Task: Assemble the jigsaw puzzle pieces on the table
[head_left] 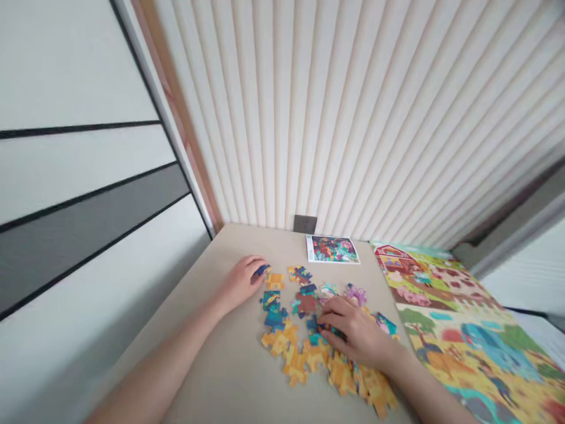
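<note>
Left hand (pixel 241 282): your fingers pinch a blue puzzle piece (pixel 261 270) | Right hand (pixel 359 333): fingers spread flat over loose pieces (pixel 291 341) on the tabletop (pixel 229 377) | Risk: your right palm may drag and scatter pieces beneath it.

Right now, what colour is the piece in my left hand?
Blue, the puzzle piece at the left hand's fingertips; head view.

Jigsaw pieces (pixel 304 347): loose cardboard, mostly orange-yellow with blue, teal and purple print; flat, scattered mid-table, some joined in a cluster. One dark blue piece (pixel 262 270): apart at the far left, under fingertips.
</note>
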{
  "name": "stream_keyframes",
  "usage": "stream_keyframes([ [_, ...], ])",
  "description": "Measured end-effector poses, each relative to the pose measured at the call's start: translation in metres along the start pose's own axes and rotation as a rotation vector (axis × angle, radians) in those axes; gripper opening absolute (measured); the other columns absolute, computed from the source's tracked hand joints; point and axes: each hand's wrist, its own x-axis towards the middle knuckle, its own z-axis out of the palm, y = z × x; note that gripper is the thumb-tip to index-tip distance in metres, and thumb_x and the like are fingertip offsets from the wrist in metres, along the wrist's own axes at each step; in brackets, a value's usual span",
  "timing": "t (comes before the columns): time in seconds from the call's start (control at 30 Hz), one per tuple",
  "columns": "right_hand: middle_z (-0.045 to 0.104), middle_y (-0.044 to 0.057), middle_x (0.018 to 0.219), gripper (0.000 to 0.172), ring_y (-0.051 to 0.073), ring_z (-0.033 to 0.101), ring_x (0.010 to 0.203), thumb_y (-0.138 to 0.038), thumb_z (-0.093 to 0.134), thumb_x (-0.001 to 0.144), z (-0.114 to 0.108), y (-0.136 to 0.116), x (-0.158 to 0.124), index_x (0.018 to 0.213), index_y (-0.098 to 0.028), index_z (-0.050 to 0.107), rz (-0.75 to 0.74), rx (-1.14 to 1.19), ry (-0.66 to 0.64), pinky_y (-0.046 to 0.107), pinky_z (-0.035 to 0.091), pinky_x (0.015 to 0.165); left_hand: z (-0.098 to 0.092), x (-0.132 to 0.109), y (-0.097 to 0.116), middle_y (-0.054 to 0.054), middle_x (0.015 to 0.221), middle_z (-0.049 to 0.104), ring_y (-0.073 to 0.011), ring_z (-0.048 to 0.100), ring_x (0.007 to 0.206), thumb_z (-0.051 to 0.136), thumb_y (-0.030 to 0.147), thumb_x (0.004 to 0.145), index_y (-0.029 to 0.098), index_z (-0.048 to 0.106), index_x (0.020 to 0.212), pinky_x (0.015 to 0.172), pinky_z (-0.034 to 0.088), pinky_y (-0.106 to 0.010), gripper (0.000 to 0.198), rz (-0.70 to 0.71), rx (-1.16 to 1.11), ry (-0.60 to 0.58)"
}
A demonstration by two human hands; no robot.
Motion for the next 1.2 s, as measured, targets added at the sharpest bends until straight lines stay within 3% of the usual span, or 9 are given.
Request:
stream_keyframes([
  [0.2,0.068,0.008,0.119,0.023,0.022,0.062,0.111,-0.027,0.051,0.104,-0.007,-0.001,0.014,0.116,-0.027,0.070,0.067,-0.051,0.109,0.038,0.048,0.097,-0.004,-0.006,0.021,-0.007,0.126,0.065,-0.0264,0.060,0.118,0.061,0.030,0.095,0.027,0.069,0.122,0.105,0.046,-0.044,0.028,0.073,0.073,-0.052],
  [0.33,0.068,0.009,0.129,0.027,0.023,0.061,0.121,-0.025,0.053,0.101,-0.010,0.008,0.057,0.123,-0.025,0.069,0.046,-0.125,0.099,0.041,0.044,0.107,0.002,-0.001,0.030,-0.007,0.122,0.065,-0.0268,0.060,0.116,0.065,0.038,0.095,0.025,0.072,0.115,0.105,0.045,-0.044,0.025,0.083,0.055,-0.077],
  [0.43,0.063,0.012,0.140,0.036,0.025,0.058,0.128,-0.031,0.059,0.099,-0.003,0.018,0.094,0.133,-0.023,0.065,0.112,-0.129,0.040,0.040,0.041,0.111,0.007,0.002,0.032,-0.007,0.116,0.065,-0.0266,0.061,0.111,0.070,0.041,0.092,0.023,0.071,0.109,0.102,0.046,-0.043,0.025,0.061,-0.001,-0.081],
  [0.57,0.067,0.013,0.131,0.041,0.026,0.062,0.122,-0.030,0.068,0.091,0.009,0.029,0.124,0.131,-0.021,0.066,0.144,-0.121,0.000,0.037,0.042,0.108,0.010,0.002,0.033,-0.006,0.108,0.066,-0.0259,0.062,0.105,0.079,0.036,0.084,0.022,0.065,0.105,0.096,0.048,-0.041,0.028,0.024,-0.108,-0.044],
  [0.83,0.070,0.013,0.113,0.047,0.025,0.066,0.102,-0.032,0.076,0.081,0.004,0.052,0.111,0.125,-0.017,0.071,0.269,-0.055,0.027,0.032,0.047,0.092,0.016,0.003,0.033,-0.002,0.092,0.065,-0.0176,0.065,0.085,0.059,0.013,0.094,0.020,0.060,0.099,0.080,0.053,-0.030,0.009,0.013,-0.180,0.037],
  [1.0,0.073,0.005,0.086,0.014,0.019,0.067,0.081,-0.025,0.068,0.085,-0.001,0.062,0.109,0.091,-0.017,0.078,0.327,0.042,0.096,0.027,0.050,0.074,0.016,0.003,0.034,-0.005,0.110,0.066,-0.0178,0.066,0.105,0.048,-0.001,0.089,0.021,0.068,0.100,0.095,0.053,-0.032,0.032,0.118,-0.184,0.012],
  [1.07,0.074,0.004,0.084,0.015,0.018,0.068,0.079,-0.022,0.064,0.088,-0.003,0.062,0.108,0.091,-0.018,0.077,0.321,0.074,0.133,0.027,0.050,0.072,0.016,0.002,0.034,-0.006,0.116,0.067,-0.0197,0.065,0.111,0.049,-0.003,0.086,0.022,0.071,0.104,0.100,0.053,-0.035,0.038,0.155,-0.170,-0.009],
  [1.2,0.075,0.006,0.100,0.019,0.019,0.069,0.093,-0.024,0.062,0.093,-0.007,0.058,0.103,0.100,-0.021,0.079,0.251,0.102,0.192,0.030,0.052,0.087,0.008,-0.001,0.034,-0.009,0.131,0.063,-0.0253,0.060,0.123,0.051,-0.003,0.085,0.024,0.069,0.120,0.108,0.048,-0.045,0.047,0.161,-0.068,0.006],
])
